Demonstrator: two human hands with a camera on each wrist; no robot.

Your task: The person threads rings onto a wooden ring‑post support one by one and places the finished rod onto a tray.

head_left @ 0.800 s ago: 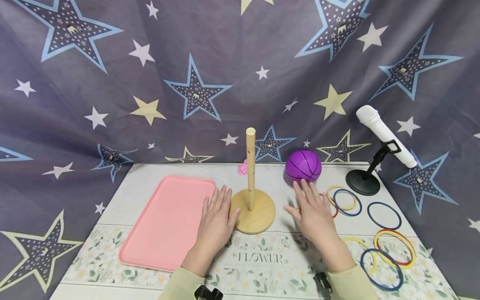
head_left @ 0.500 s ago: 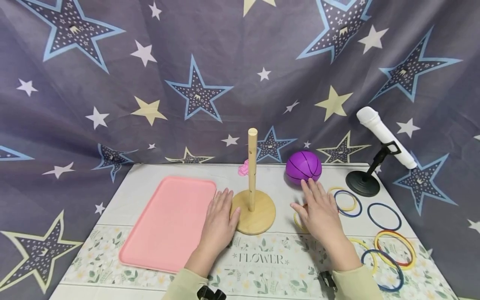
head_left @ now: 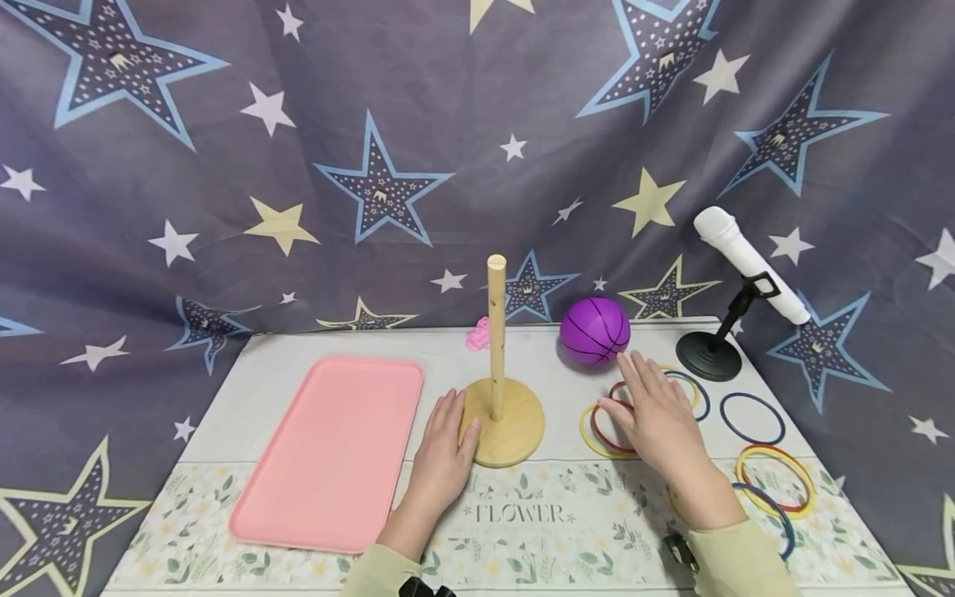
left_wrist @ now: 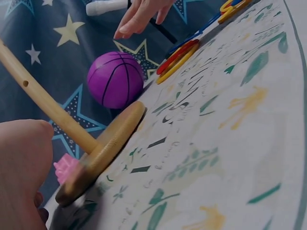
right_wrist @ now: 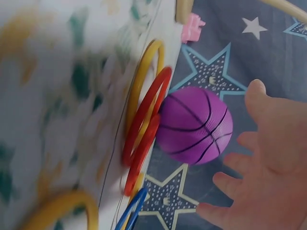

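Observation:
My left hand lies with extended fingers at the left edge of the round base of a wooden peg stand, whose upright post rises beside it. Over several plastic rings hovers my right hand, fingers spread and holding nothing. A red ring and a yellow ring show left of its thumb. Just beyond its fingertips sits a purple ball with black basketball lines. In the right wrist view the palm and fingers stand apart from the rings, which overlap each other.
A pink tray lies left of the stand. Behind the post is a small pink object. A white microphone leans on a black stand at the back right. More rings, including a blue ring, lie at right. A starry curtain hangs behind.
My right hand has moved to the right over the rings, uncovering red and yellow rings left of its thumb. The left hand has drawn slightly nearer, staying beside the stand's base.

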